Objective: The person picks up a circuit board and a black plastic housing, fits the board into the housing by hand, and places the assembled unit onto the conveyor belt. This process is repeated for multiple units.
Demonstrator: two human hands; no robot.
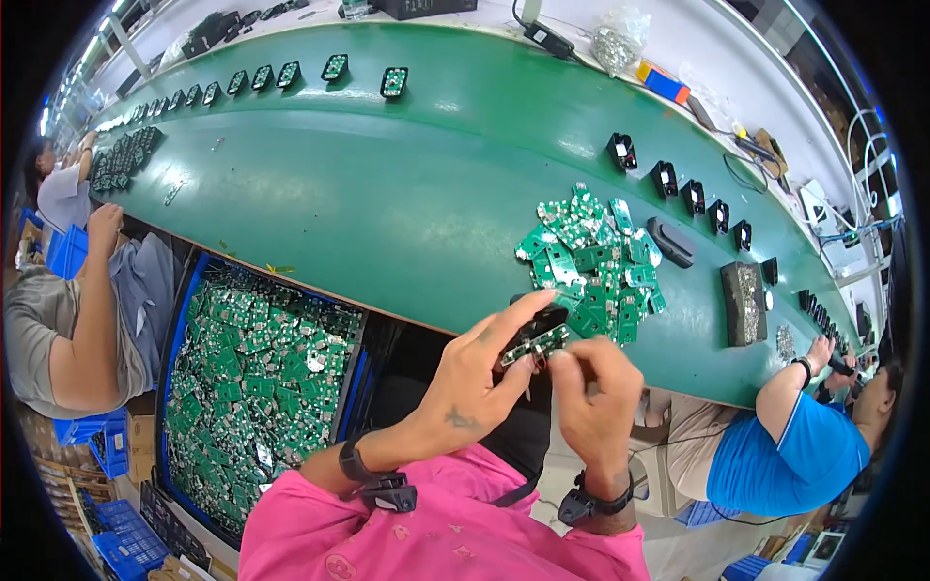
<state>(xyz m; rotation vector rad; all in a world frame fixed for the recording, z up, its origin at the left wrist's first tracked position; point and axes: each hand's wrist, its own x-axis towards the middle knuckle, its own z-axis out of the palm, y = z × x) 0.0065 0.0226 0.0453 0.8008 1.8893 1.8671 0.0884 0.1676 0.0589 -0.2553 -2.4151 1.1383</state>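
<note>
My left hand (470, 378) is closed around a small black plastic housing (550, 318), its thumb under a green circuit board (536, 347) at the housing's opening. Pinched fingers of my right hand (596, 392) meet the board's right end; thin wires seem to show there, too small to be sure. Both hands are in front of the table edge, just short of a loose pile of green circuit boards (591, 257). A dark grey oblong block (670, 242) lies right of that pile.
A blue-rimmed bin full of circuit boards (257, 368) stands at my left. Black housings (664, 179) line the green table (387, 194) at right; board-filled ones (335, 67) line its far side. A dark rough block (743, 303) and a co-worker in blue (794, 455) are at right.
</note>
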